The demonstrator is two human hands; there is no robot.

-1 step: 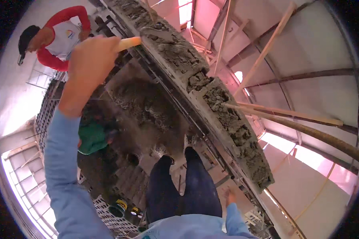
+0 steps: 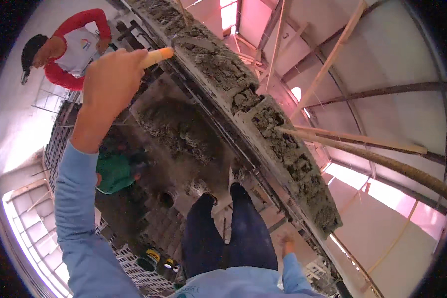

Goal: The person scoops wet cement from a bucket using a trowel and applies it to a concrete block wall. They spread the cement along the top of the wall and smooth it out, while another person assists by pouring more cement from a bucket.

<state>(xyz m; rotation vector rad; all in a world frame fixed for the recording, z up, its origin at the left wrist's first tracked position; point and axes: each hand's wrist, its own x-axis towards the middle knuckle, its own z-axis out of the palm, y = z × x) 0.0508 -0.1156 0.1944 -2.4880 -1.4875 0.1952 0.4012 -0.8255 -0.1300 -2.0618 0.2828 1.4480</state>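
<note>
My left hand (image 2: 109,82) is raised at the upper left, shut on the pale orange handle of a trowel (image 2: 156,57). The trowel's blade reaches onto the wet grey mortar on top of a block wall (image 2: 263,119), which runs diagonally from upper left to lower right. My right hand (image 2: 285,244) hangs low beside the wall's near face, fingers apart, with nothing seen in it. My legs in dark trousers (image 2: 228,233) stand next to the wall.
A heap of mortar (image 2: 179,126) lies on the platform by my feet. A person in a red and white shirt (image 2: 72,49) stands at the upper left, and another in green (image 2: 115,171) is below. Wooden poles (image 2: 362,141) lean beyond the wall. Small cans (image 2: 154,256) sit lower down.
</note>
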